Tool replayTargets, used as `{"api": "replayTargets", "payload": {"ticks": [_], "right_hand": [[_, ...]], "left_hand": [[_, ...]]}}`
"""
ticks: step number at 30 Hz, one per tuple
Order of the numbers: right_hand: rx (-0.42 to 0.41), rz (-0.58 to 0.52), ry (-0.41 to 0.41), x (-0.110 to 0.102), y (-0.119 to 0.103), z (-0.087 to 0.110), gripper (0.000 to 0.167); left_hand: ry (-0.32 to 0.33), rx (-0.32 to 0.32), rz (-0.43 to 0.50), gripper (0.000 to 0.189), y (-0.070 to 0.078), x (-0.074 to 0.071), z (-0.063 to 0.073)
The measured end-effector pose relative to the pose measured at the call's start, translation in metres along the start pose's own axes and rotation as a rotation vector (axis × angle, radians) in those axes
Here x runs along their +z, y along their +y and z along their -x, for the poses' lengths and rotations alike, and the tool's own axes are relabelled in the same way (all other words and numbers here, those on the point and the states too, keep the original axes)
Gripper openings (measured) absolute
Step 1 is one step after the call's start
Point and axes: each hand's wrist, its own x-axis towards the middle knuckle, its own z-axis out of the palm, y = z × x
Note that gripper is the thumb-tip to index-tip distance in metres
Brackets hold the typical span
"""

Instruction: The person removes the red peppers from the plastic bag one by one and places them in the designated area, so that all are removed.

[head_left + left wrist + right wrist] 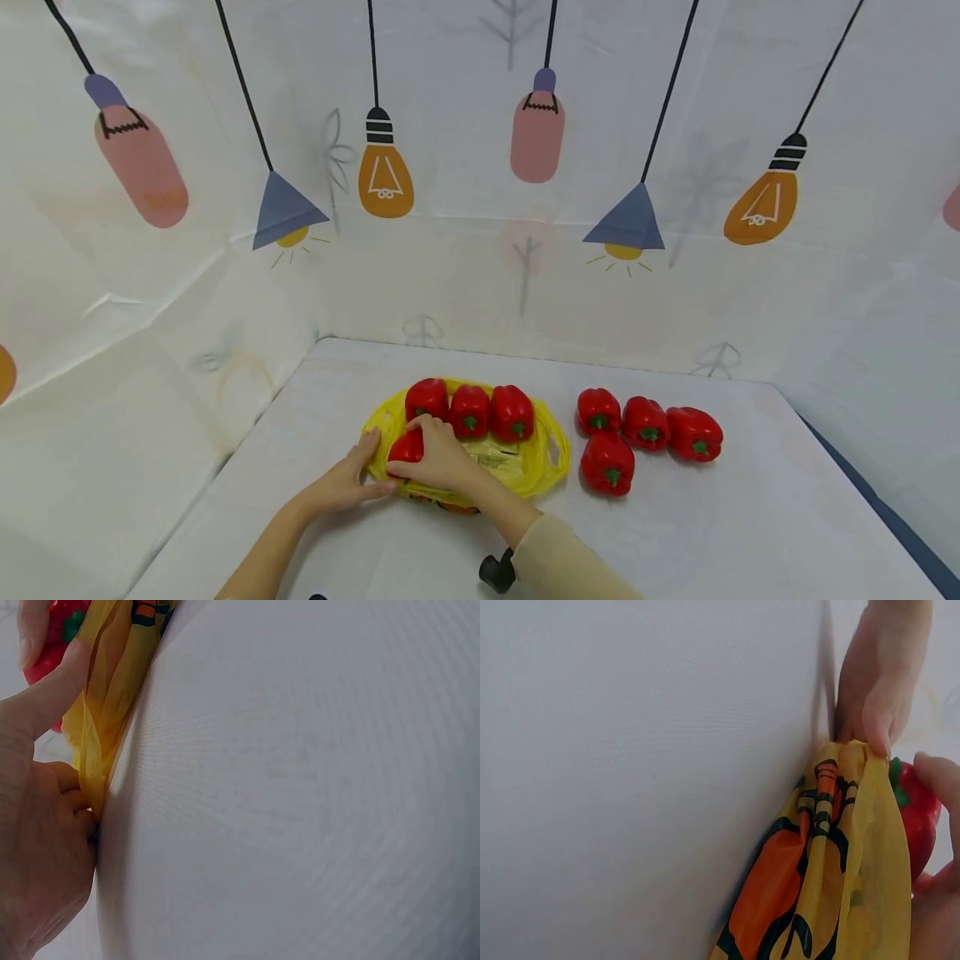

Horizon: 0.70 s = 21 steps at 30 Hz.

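Note:
A yellow plastic bag (551,467) lies spread wide on the table, with three red bell peppers (470,412) in a row along its far side. My right hand (446,458) grips another red bell pepper (406,447) over the left part of the bag, thumb in front and fingers behind. That pepper's green stem shows in the right wrist view, behind the bag's printed front (780,877). My left hand (341,483) holds the bag's left edge, its thumb (56,694) against the rim and its other fingers curled low by the yellow film. The bag partly hides those fingertips.
Right of the bag, several more red bell peppers (645,422) stand close together on the white table (750,517). A small black object (497,573) sits by my right sleeve. A white cloth wall (465,275) with printed lamps closes off the back.

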Motion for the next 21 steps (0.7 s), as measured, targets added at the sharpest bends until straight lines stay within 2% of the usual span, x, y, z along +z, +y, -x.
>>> {"api": "replayTargets", "payload": {"ticks": [4,10,17,21], "right_hand": [[0.026,-0.026,0.017,-0.001,0.000,0.004,0.067],[0.017,-0.048,0.129,-0.010,0.000,0.012,0.082],[-0.011,-0.082,0.247,-0.040,0.004,0.021,0.083],[-0.016,-0.109,0.280,-0.057,0.007,0.030,0.087]], "left_hand": [[-0.001,0.007,0.002,0.104,0.001,0.000,0.000],[-0.004,-0.008,0.002,0.105,0.000,0.002,0.001],[0.003,-0.017,-0.001,0.107,-0.001,0.003,0.000],[0.007,-0.004,-0.007,0.106,0.000,0.002,0.000]]}}
